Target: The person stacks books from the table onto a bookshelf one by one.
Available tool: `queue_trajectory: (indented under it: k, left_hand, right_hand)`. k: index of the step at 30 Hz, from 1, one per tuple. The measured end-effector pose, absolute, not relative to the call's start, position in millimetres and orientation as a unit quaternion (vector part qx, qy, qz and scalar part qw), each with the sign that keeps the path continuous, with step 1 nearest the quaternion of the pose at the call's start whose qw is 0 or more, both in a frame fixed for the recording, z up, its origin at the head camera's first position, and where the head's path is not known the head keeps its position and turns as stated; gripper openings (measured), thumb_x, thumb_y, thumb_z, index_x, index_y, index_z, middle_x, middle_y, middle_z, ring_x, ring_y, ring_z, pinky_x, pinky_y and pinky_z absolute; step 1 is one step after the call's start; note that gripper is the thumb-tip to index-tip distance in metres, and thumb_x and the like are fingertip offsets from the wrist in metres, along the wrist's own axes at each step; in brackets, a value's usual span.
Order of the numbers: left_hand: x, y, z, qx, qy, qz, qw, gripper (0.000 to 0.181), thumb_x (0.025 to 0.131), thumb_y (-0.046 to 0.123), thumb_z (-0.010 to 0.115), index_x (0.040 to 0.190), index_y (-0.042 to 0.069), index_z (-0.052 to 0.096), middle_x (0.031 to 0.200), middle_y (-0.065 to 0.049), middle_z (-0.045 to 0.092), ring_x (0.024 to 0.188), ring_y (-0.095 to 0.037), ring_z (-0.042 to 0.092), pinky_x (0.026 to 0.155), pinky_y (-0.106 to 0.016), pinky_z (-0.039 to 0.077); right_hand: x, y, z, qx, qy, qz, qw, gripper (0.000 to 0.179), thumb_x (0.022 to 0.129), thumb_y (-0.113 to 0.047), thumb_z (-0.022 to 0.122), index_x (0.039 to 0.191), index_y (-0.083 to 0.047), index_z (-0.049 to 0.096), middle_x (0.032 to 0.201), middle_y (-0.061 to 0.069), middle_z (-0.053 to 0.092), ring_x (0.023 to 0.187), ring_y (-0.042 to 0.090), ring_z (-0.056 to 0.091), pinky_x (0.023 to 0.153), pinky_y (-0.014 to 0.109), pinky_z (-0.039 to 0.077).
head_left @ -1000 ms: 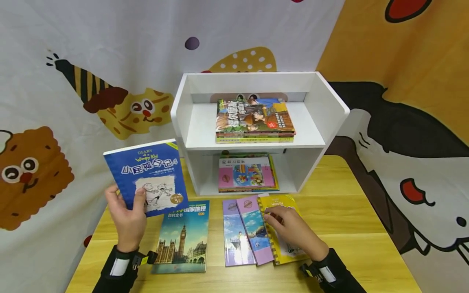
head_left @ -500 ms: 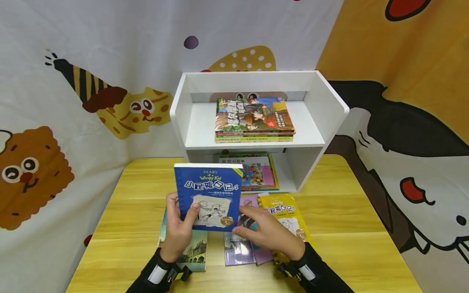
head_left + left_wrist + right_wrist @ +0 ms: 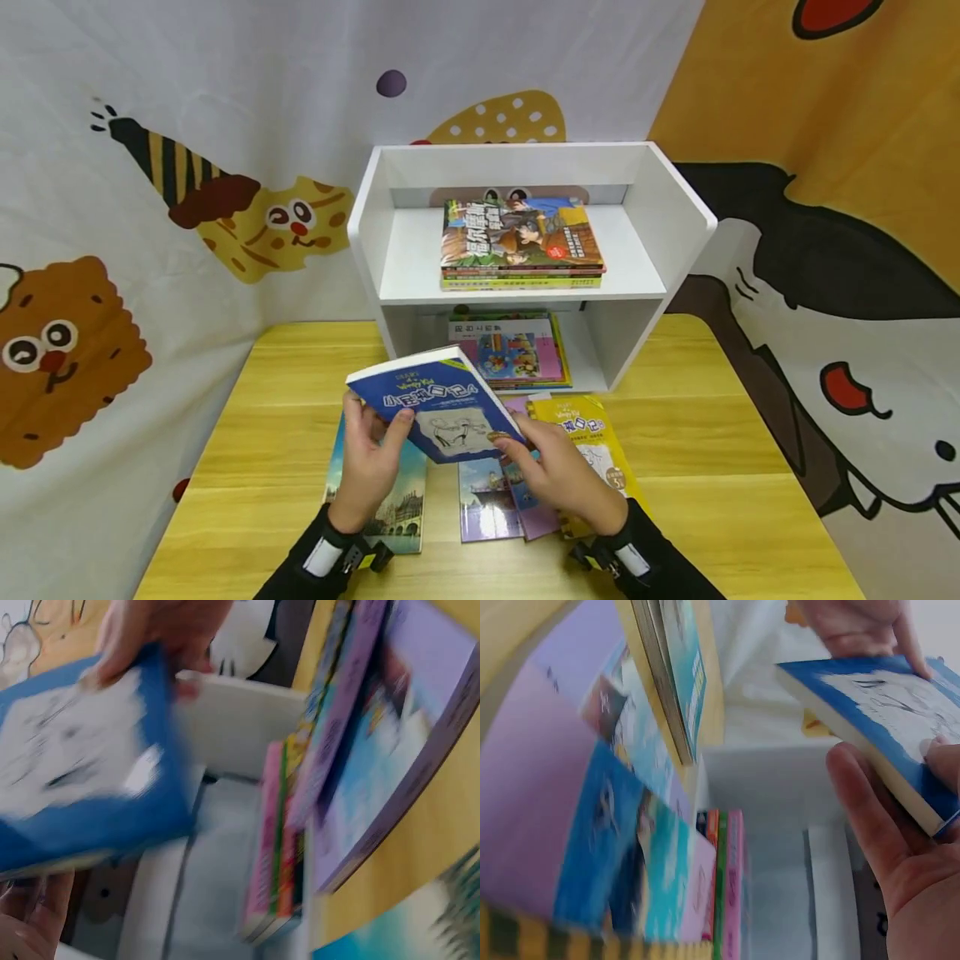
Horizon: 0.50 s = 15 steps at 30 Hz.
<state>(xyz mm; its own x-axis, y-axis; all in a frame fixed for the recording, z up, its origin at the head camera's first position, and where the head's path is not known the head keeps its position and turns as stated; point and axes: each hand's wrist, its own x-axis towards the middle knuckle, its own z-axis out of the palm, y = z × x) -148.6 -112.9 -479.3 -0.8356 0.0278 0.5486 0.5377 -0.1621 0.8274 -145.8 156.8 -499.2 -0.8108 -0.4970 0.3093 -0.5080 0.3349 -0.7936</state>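
A blue paperback book with a white drawing on its cover is held tilted over the table in the head view. The left hand grips its left edge, thumb on the cover. At the lower right corner, the right hand pinches the book, and the right wrist view shows that thumb on the cover with fingers underneath. Below the book lie a teal book partly hidden by the left hand, two overlapping purple books, and a yellow book partly behind the right hand.
A white two-tier shelf stands at the table's back. One book stack lies on its upper tier, another on the lower. The wooden table extends to both sides. A cartoon-printed cloth hangs behind.
The left hand has brought the blue book from the left to the middle. The right hand has left the yellow book and taken the blue book's corner. The book has since turned and tilted.
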Motion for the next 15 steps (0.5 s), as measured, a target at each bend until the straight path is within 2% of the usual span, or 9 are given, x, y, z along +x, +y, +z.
queue_trajectory:
  k: [3,7,10,12,15]
  left_hand:
    - [-154.2,-124.1,-462.9,-0.227,-0.659,-0.681,0.223,0.062,0.084,-0.016,0.064,0.137,-0.002,0.035,0.118,-0.023,0.054,0.096,-0.031,0.061,0.079,-0.034,0.054]
    - [-167.6,-140.3,-458.2,-0.281,-0.755,-0.530,0.267,0.055,0.077,-0.001,0.080,0.127,0.008,0.057,0.113,-0.008,0.062,0.093,-0.020,0.060,0.079,-0.025,0.049]
    - [-173.1,-144.7,-466.3,-0.326,-0.799,-0.440,0.247,0.053,0.079,0.015,0.082,0.126,0.018,0.059,0.106,0.004,0.066,0.086,-0.010,0.063,0.069,-0.020,0.051]
    - [-173.1,-142.2,-473.3,-0.340,-0.808,-0.433,0.209,0.050,0.084,0.019,0.078,0.128,0.020,0.054,0.106,0.005,0.066,0.084,-0.007,0.065,0.064,-0.020,0.053]
    - [-170.5,-134.0,-484.1,-0.329,-0.804,-0.468,0.161,0.045,0.091,0.018,0.071,0.129,0.019,0.047,0.109,0.004,0.066,0.087,-0.009,0.067,0.066,-0.022,0.055]
  right_hand:
    - [-148.4,165.9,-497.6,0.306,-0.837,0.452,0.044,0.029,0.101,-0.027,0.054,0.129,-0.031,0.055,0.118,-0.009,0.065,0.091,0.008,0.066,0.068,0.026,0.056]
    - [-152.9,178.3,-493.2,0.302,-0.862,0.395,0.098,0.020,0.099,-0.028,0.057,0.119,-0.031,0.059,0.109,-0.014,0.066,0.089,0.003,0.064,0.070,0.027,0.055]
    - [-155.7,186.8,-489.3,0.300,-0.868,0.373,0.128,0.020,0.098,-0.027,0.059,0.118,-0.029,0.061,0.107,-0.014,0.066,0.086,0.004,0.063,0.071,0.029,0.055]
    - [-157.2,191.3,-487.6,0.294,-0.863,0.386,0.139,0.021,0.097,-0.025,0.061,0.118,-0.027,0.062,0.106,-0.012,0.066,0.085,0.005,0.064,0.069,0.029,0.055]
    - [-159.2,195.3,-486.6,0.274,-0.845,0.436,0.148,0.022,0.094,-0.020,0.067,0.115,-0.026,0.063,0.102,-0.011,0.068,0.079,0.008,0.065,0.064,0.028,0.055]
